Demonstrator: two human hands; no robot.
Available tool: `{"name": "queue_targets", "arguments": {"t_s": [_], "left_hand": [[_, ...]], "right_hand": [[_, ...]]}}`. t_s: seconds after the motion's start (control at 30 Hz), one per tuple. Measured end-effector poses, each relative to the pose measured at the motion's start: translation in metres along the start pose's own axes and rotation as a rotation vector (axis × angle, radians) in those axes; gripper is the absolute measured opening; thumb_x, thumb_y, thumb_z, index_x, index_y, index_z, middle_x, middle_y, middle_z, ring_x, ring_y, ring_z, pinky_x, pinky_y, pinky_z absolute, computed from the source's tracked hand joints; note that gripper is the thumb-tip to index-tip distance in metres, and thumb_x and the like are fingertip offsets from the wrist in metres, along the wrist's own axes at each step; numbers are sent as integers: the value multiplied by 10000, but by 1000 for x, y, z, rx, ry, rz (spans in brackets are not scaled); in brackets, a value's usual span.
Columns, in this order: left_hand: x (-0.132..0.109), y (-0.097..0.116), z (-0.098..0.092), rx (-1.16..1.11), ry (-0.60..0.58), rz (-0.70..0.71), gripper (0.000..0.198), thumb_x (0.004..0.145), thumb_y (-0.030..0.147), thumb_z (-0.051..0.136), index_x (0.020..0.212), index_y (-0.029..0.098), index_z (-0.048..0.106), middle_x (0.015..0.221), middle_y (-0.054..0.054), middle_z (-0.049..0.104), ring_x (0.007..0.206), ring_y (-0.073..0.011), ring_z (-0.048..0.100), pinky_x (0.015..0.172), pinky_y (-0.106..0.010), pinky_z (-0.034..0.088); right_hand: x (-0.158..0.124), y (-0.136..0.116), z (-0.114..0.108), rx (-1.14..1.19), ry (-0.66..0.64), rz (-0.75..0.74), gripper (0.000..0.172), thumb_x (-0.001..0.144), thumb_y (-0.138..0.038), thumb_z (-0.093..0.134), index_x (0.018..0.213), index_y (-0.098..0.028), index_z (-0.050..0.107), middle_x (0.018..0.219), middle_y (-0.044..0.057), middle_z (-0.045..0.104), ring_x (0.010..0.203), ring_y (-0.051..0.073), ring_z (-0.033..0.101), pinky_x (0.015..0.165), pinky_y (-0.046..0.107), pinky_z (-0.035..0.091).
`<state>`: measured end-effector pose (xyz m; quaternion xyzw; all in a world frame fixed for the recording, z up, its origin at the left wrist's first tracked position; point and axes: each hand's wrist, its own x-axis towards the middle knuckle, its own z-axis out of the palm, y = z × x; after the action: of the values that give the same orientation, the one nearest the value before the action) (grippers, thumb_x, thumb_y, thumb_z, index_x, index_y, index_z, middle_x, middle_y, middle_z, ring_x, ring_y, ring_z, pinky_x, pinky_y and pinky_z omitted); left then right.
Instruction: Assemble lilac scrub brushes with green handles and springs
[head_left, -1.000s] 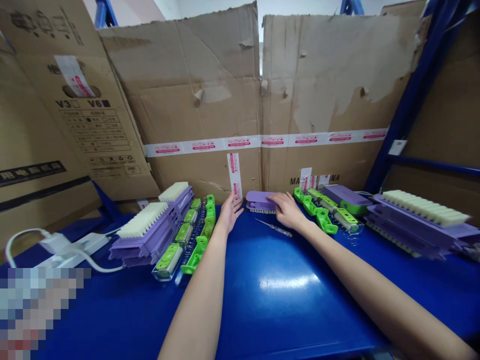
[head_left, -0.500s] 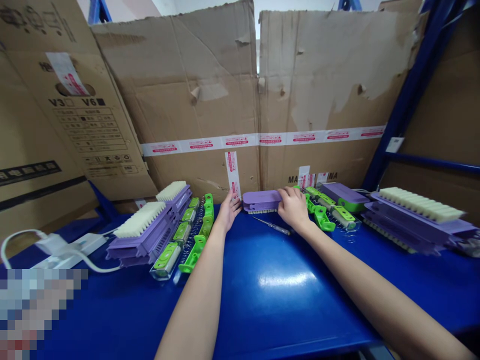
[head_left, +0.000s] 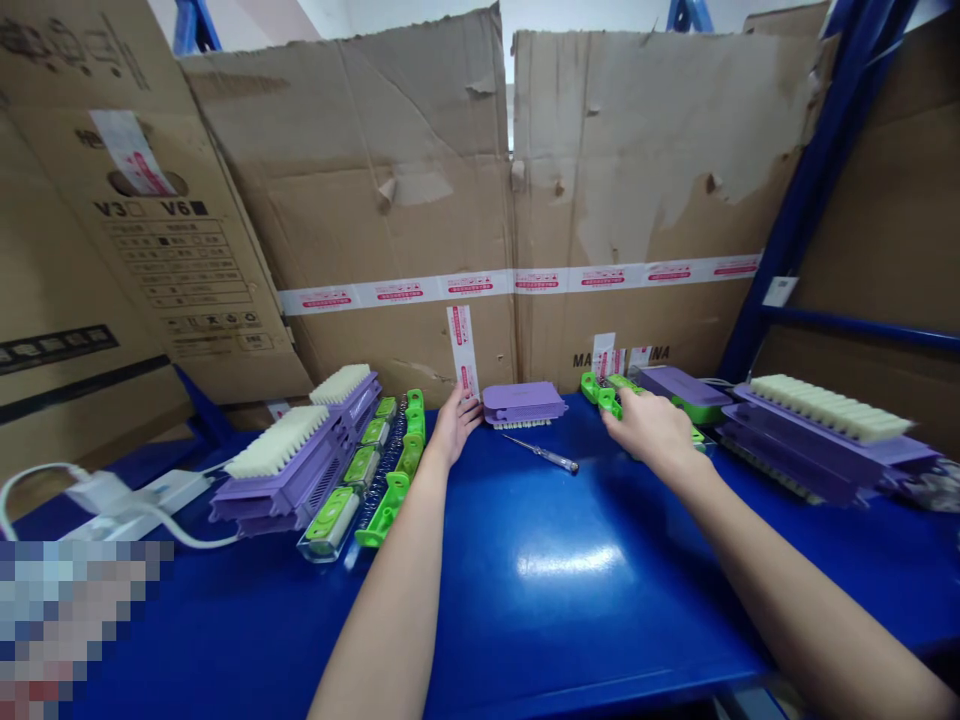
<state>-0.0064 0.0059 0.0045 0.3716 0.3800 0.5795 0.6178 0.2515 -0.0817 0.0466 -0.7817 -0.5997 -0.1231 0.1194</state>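
Observation:
My left hand (head_left: 457, 425) rests on the blue tabletop, fingers spread, holding nothing, just left of a purple plastic brush piece (head_left: 523, 402) with pale bristles underneath. In front of that piece lies a slim screwdriver (head_left: 546, 455) with a clear handle. On the right, my right hand (head_left: 654, 432) reaches over a row of green plastic brackets (head_left: 591, 386), its thumb and fingers closed around one of them. The palm hides part of that bracket and the green-topped clear modules beside it.
Purple brush pieces (head_left: 300, 475) with cream bristles, green-topped clear modules (head_left: 330, 520), springs and green brackets (head_left: 386, 510) line the left. A white power strip (head_left: 142, 510) stands further left. More purple brush pieces (head_left: 817, 440) lie at right. Cardboard sheets (head_left: 375, 220) wall the back.
My right hand has let go of the purple brush piece and moved right to the green brackets. My left hand stays about where it was.

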Motion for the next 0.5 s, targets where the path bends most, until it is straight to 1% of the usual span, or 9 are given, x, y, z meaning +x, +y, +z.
{"name": "queue_targets", "arguments": {"t_s": [0.13,0.23,0.3,0.37,0.43,0.5], "left_hand": [[0,-2,0,15,-28,18,502,828,525,502,1165,153,522,1217,-177,572,1074,-223,594,939,-341,439],[0,-4,1,38,-36,47,443,813,508,543,1081,156,553,1146,-167,618,1057,-221,602,941,-350,431],[-1,-6,2,71,-46,83,397,786,487,596,1014,161,575,1087,-149,648,1029,-215,612,940,-354,428],[-2,-7,3,111,-59,127,364,747,457,656,954,163,595,1039,-128,666,1004,-209,620,939,-354,424],[-2,-9,4,135,-64,158,350,707,427,703,915,162,608,994,-107,678,984,-204,625,936,-358,423],[-1,-11,4,137,-61,170,349,673,402,735,894,161,615,941,-91,687,966,-201,629,932,-363,424]], "right_hand": [[-2,4,-2,-39,-87,18,357,822,-394,441,1018,-157,623,970,177,661,875,308,642,668,380,466],[-3,4,-1,-33,-176,-56,327,794,-367,482,1000,-171,642,998,169,666,898,298,644,680,370,470],[-3,3,1,-23,-247,-113,318,760,-312,522,1021,-182,648,1029,164,663,923,304,639,690,373,471],[-3,2,2,-11,-297,-163,370,717,-227,547,1074,-203,639,1068,153,656,955,306,631,705,373,470],[-4,1,4,8,-328,-220,458,686,-152,545,1131,-233,620,1101,132,649,985,293,624,723,360,468],[-3,1,7,38,-346,-285,519,672,-111,537,1165,-256,607,1122,113,645,1005,272,618,744,337,461]]}}
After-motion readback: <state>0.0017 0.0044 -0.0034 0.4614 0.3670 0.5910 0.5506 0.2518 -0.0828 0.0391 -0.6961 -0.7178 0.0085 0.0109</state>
